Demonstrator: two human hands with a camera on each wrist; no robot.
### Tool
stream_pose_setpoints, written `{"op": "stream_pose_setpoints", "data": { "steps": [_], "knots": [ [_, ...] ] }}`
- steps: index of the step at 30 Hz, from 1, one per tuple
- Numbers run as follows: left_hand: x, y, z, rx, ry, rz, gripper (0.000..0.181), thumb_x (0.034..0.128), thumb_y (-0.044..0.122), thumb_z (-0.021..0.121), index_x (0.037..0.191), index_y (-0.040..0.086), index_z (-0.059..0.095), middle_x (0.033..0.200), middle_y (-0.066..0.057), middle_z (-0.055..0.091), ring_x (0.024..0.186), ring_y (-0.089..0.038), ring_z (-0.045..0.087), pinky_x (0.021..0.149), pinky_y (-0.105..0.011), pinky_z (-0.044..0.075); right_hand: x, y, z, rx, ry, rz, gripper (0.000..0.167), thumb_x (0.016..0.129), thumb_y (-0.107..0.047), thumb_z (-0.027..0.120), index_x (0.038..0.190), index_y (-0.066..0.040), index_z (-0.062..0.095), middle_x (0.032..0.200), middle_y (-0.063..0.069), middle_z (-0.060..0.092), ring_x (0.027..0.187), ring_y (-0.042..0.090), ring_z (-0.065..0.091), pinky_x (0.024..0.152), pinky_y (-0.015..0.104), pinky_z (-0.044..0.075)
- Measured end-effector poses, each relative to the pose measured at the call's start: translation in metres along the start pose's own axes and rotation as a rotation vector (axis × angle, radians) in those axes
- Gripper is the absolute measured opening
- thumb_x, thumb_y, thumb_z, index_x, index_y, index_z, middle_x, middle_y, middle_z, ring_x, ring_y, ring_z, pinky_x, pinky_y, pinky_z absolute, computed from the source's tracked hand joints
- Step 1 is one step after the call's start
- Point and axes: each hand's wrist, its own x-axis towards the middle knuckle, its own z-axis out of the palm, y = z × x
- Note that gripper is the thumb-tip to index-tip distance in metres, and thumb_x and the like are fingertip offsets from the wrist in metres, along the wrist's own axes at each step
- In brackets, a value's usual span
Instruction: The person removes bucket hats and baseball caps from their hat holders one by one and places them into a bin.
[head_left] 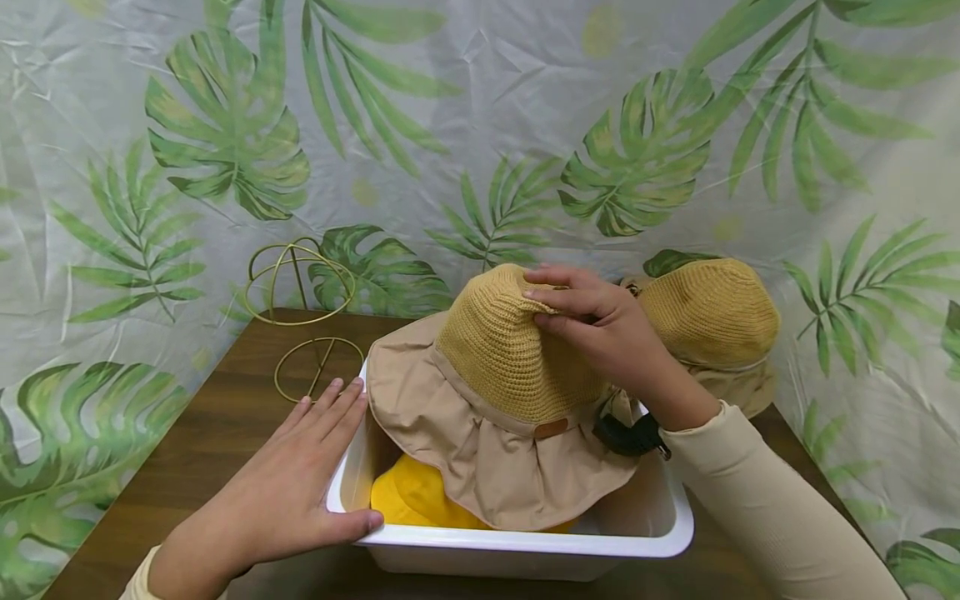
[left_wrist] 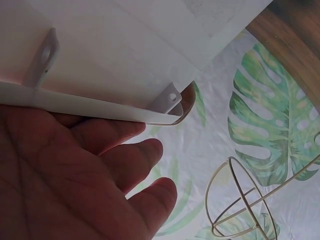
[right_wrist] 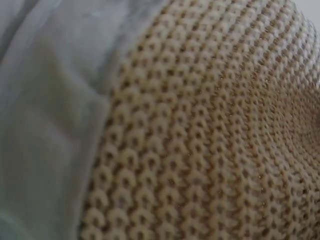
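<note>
The right hand (head_left: 600, 321) pinches the crown of a knit hat (head_left: 495, 358) above a yellow item (head_left: 420, 500) in a white bin (head_left: 540, 543), whose nine-o'clock side the left hand (head_left: 300, 475) touches with straight, parted fingers, another hat (head_left: 708, 308) lying at two o'clock.

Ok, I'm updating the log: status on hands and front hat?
Right hand pinching front hat by crown. Left hand touching white bin. Hat over bin; yellow item under brim, possibly in the way.
</note>
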Motion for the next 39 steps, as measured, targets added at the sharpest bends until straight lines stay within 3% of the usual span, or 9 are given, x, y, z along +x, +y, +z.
{"op": "stream_pose_setpoints", "data": {
  "steps": [8, 12, 18, 24, 27, 35, 39],
  "knots": [
    [0.0, -0.001, 0.0, -0.011, 0.002, -0.005, 0.11, 0.08, 0.075, 0.059, 0.151, -0.005, 0.034, 0.158, -0.017, 0.031, 0.146, -0.038, 0.023, 0.117, -0.051, 0.019, -0.013, 0.002, -0.001, 0.081, -0.141, -0.029, 0.035, 0.086, 0.006, 0.07, 0.117, -0.01, 0.075, 0.133, 0.012, 0.061, 0.134, 0.022, 0.047, 0.097, 0.025, 0.047],
    [-0.001, -0.001, -0.001, -0.023, -0.011, -0.021, 0.111, 0.0802, 0.075, 0.059, 0.152, -0.004, 0.031, 0.159, -0.017, 0.028, 0.147, -0.037, 0.022, 0.116, -0.053, 0.02, -0.015, 0.003, 0.003, 0.075, -0.234, -0.038, 0.036, 0.087, 0.004, 0.07, 0.12, -0.011, 0.074, 0.137, 0.012, 0.058, 0.134, 0.024, 0.045, 0.101, 0.026, 0.044],
    [-0.002, 0.0, -0.001, -0.037, -0.02, -0.028, 0.11, 0.081, 0.074, 0.059, 0.153, -0.003, 0.029, 0.16, -0.017, 0.026, 0.148, -0.036, 0.021, 0.119, -0.049, 0.015, -0.019, 0.006, 0.017, -0.067, -0.332, -0.052, 0.035, 0.087, 0.0, 0.072, 0.121, -0.008, 0.073, 0.139, 0.011, 0.057, 0.133, 0.028, 0.046, 0.11, 0.038, 0.035],
    [-0.003, 0.0, 0.001, -0.043, -0.008, -0.019, 0.109, 0.0811, 0.073, 0.06, 0.154, -0.002, 0.029, 0.16, -0.016, 0.026, 0.148, -0.036, 0.021, 0.12, -0.045, 0.011, -0.027, 0.005, 0.032, -0.182, -0.52, -0.02, 0.037, 0.092, -0.017, 0.071, 0.129, -0.015, 0.069, 0.146, 0.007, 0.051, 0.137, 0.026, 0.04, 0.112, 0.055, 0.027],
    [-0.003, 0.0, 0.001, -0.049, -0.008, -0.022, 0.109, 0.0813, 0.073, 0.06, 0.154, -0.002, 0.028, 0.161, -0.016, 0.025, 0.148, -0.035, 0.021, 0.12, -0.044, 0.009, -0.029, 0.004, 0.035, -0.219, -0.576, -0.034, 0.041, 0.092, -0.021, 0.071, 0.132, -0.018, 0.067, 0.148, 0.006, 0.049, 0.14, 0.026, 0.038, 0.113, 0.061, 0.02],
    [-0.001, 0.0, 0.001, -0.05, -0.036, -0.037, 0.11, 0.0814, 0.074, 0.059, 0.155, -0.001, 0.026, 0.162, -0.016, 0.023, 0.148, -0.035, 0.019, 0.117, -0.052, 0.019, -0.032, 0.005, 0.036, -0.268, -0.693, -0.018, 0.049, 0.095, -0.032, 0.067, 0.141, -0.02, 0.058, 0.155, 0.008, 0.039, 0.146, 0.033, 0.025, 0.107, 0.075, 0.002],
    [-0.001, 0.0, 0.001, -0.057, -0.039, -0.04, 0.11, 0.081, 0.074, 0.059, 0.155, -0.001, 0.026, 0.162, -0.016, 0.023, 0.148, -0.035, 0.019, 0.116, -0.055, 0.021, -0.034, 0.006, 0.037, -0.315, -0.754, -0.021, 0.055, 0.095, -0.038, 0.066, 0.146, -0.023, 0.053, 0.16, 0.008, 0.03, 0.148, 0.035, 0.019, 0.106, 0.076, -0.001]
  ]
}}
